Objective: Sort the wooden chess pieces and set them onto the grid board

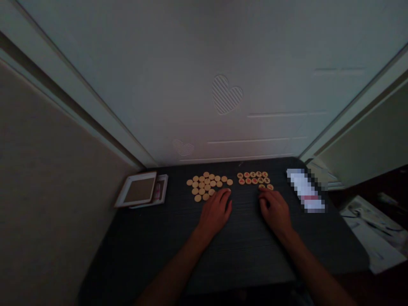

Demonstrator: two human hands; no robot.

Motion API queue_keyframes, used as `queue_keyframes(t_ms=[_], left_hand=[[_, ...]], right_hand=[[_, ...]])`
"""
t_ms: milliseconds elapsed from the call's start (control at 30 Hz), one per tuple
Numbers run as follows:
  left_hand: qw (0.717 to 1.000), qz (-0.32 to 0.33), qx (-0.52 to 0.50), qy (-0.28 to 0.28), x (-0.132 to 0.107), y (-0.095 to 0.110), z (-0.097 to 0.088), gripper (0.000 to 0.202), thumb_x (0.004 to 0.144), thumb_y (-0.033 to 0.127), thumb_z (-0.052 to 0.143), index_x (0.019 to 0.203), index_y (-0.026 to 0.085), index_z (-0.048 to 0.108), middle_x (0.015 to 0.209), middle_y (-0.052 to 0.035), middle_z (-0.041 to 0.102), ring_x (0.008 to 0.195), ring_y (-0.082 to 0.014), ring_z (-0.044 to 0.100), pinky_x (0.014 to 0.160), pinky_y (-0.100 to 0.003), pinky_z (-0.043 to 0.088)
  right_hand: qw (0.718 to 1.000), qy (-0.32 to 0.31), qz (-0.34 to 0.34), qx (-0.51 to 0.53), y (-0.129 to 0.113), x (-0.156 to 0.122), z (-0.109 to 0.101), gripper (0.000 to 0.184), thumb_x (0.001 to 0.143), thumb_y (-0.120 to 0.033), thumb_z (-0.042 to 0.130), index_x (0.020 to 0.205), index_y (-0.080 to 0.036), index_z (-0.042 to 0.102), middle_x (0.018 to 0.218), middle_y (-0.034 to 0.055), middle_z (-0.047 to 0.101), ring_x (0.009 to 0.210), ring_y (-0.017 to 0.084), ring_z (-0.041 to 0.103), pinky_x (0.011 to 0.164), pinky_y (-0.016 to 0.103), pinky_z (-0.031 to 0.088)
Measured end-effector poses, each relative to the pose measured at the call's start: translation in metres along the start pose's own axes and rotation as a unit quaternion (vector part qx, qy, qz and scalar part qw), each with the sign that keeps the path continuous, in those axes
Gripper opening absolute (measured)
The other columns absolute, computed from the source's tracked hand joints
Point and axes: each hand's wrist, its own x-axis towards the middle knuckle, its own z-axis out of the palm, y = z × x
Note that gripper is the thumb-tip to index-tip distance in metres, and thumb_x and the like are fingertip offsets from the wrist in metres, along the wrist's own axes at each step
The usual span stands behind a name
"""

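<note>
Blank-topped round wooden discs (201, 185) lie in a loose cluster left of centre on the dark table. My left hand (215, 212) rests palm down at the cluster's lower right edge, its thumb apart from the bent fingers, and nothing shows in it. To the right, Chinese chess pieces (251, 181) with red or dark characters lie face up in two neat rows, with a short third row below. My right hand (276, 212) has curled fingers, with the fingertips pinched at the lower edge of a dark-marked Chinese chess piece (262, 186) in that third row. Another piece (270, 187) lies beside it.
Shallow framed trays or box parts (139, 190) are stacked at the table's left end. A pixelated white object (305, 190) lies at the right. The table (242, 255) stands against a white panel (159, 106) with raised hearts. Papers or boxes (374, 238) are lower at the right.
</note>
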Motion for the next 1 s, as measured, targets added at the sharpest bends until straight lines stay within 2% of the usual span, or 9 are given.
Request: queue_keyframes(t_ms=[133, 300, 467, 533, 567, 667, 733, 833, 1000], left_hand=[[1.0, -0.013, -0.027, 0.004, -0.001, 0.0, -0.002, 0.026, 0.097, 0.022, 0.054, 0.123, 0.021, 0.06, 0.128, -0.0093, 0.062, 0.114, -0.0232, 0.064, 0.096, -0.04, 0.057], [0.998, -0.019, -0.062, 0.015, -0.001, -0.002, 0.0, 0.016, 0.095, 0.02, 0.057, 0.11, 0.022, 0.063, 0.121, -0.0073, 0.065, 0.112, -0.0233, 0.064, 0.096, -0.041, 0.056], [0.985, -0.041, -0.17, -0.002, 0.0, 0.0, -0.003, 0.012, 0.097, 0.026, 0.057, 0.106, 0.022, 0.064, 0.108, -0.0057, 0.069, 0.101, -0.0212, 0.066, 0.093, -0.041, 0.055], [0.959, -0.091, -0.269, -0.01, 0.001, 0.003, -0.005, 0.018, 0.098, 0.032, 0.058, 0.11, 0.021, 0.065, 0.106, -0.0058, 0.071, 0.094, -0.0197, 0.069, 0.088, -0.038, 0.058], [0.936, -0.123, -0.33, -0.015, 0.003, 0.005, -0.005, 0.022, 0.098, 0.036, 0.058, 0.112, 0.021, 0.065, 0.104, -0.0061, 0.072, 0.09, -0.0192, 0.071, 0.084, -0.036, 0.059], [0.843, -0.211, -0.494, -0.019, 0.007, 0.006, -0.006, 0.032, 0.097, 0.045, 0.057, 0.112, 0.017, 0.065, 0.104, -0.009, 0.074, 0.086, -0.0195, 0.073, 0.073, -0.033, 0.062], [0.796, -0.245, -0.554, -0.016, 0.009, 0.005, -0.007, 0.038, 0.096, 0.049, 0.058, 0.11, 0.015, 0.066, 0.106, -0.0113, 0.074, 0.085, -0.0201, 0.074, 0.073, -0.033, 0.063], [0.765, -0.276, -0.582, -0.012, 0.01, 0.001, -0.007, 0.041, 0.093, 0.051, 0.061, 0.11, 0.013, 0.067, 0.101, -0.0118, 0.075, 0.082, -0.02, 0.075, 0.076, -0.035, 0.064], [0.745, -0.289, -0.601, -0.016, 0.01, 0.0, -0.005, 0.041, 0.089, 0.046, 0.07, 0.112, 0.013, 0.066, 0.098, -0.0103, 0.075, 0.082, -0.0205, 0.076, 0.079, -0.036, 0.064]], right_hand=[[1.0, -0.009, 0.01, -0.018, 0.005, -0.001, 0.001, 0.014, 0.089, -0.015, 0.054, 0.087, -0.023, 0.065, 0.114, 0.0079, 0.073, 0.102, 0.026, 0.066, 0.093, 0.044, 0.054], [1.0, 0.007, 0.017, -0.017, 0.005, -0.001, 0.001, 0.014, 0.089, -0.015, 0.054, 0.088, -0.023, 0.065, 0.112, 0.0081, 0.073, 0.102, 0.026, 0.065, 0.095, 0.045, 0.053], [0.999, 0.018, -0.006, 0.039, -0.004, 0.001, 0.0, 0.016, 0.09, -0.015, 0.052, 0.091, -0.023, 0.066, 0.106, 0.008, 0.072, 0.102, 0.025, 0.066, 0.095, 0.044, 0.054], [0.996, -0.004, -0.019, 0.082, -0.012, 0.002, 0.0, 0.018, 0.091, -0.015, 0.051, 0.095, -0.024, 0.066, 0.102, 0.0072, 0.072, 0.099, 0.023, 0.068, 0.092, 0.042, 0.055], [0.994, -0.019, -0.025, 0.103, -0.017, 0.002, 0.0, 0.02, 0.092, -0.015, 0.05, 0.097, -0.024, 0.066, 0.102, 0.0069, 0.072, 0.098, 0.023, 0.068, 0.09, 0.04, 0.056], [0.984, -0.072, -0.043, 0.156, -0.031, 0.003, 0.003, 0.024, 0.093, -0.015, 0.048, 0.106, -0.024, 0.066, 0.101, 0.0064, 0.071, 0.097, 0.022, 0.068, 0.087, 0.038, 0.057], [0.978, -0.094, -0.051, 0.178, -0.037, 0.004, 0.004, 0.025, 0.093, -0.015, 0.048, 0.108, -0.024, 0.066, 0.101, 0.0064, 0.071, 0.097, 0.021, 0.068, 0.087, 0.037, 0.057], [0.974, -0.113, -0.052, 0.189, -0.041, 0.005, 0.005, 0.024, 0.094, -0.015, 0.048, 0.107, -0.024, 0.066, 0.1, 0.0063, 0.071, 0.096, 0.021, 0.068, 0.087, 0.037, 0.057], [0.974, -0.104, -0.028, 0.199, -0.044, 0.006, 0.005, 0.022, 0.094, -0.015, 0.049, 0.105, -0.024, 0.066, 0.1, 0.0059, 0.071, 0.094, 0.02, 0.068, 0.086, 0.035, 0.057]])
